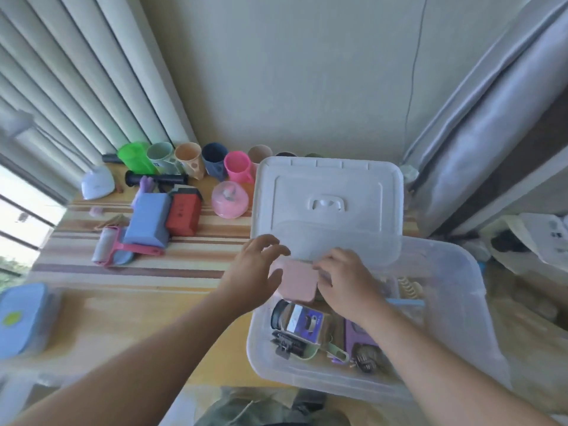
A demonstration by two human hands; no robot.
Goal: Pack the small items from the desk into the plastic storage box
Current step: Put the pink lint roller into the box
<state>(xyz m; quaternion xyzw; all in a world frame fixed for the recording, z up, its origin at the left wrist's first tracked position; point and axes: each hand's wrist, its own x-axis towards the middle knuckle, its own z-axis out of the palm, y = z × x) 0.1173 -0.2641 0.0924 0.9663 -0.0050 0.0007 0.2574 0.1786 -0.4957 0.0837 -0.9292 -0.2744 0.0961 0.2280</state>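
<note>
Overhead, two hands meet at one flat pink square case above one clear storage box: right hand pinches it, left hand spread open alongside.

One view: head camera, worn by me, wide-angle. Faces forward and down over the surface toward the wall; my forearms close below.

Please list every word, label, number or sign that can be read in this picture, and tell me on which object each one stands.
No text can be read here.
Red box: dark marks on its side, too blurred.
Jar label inside the plastic storage box: a purple print, too small.
Blue container: a green sticker, no legible words.
Pale green cup: a dark label, blurred.
</note>
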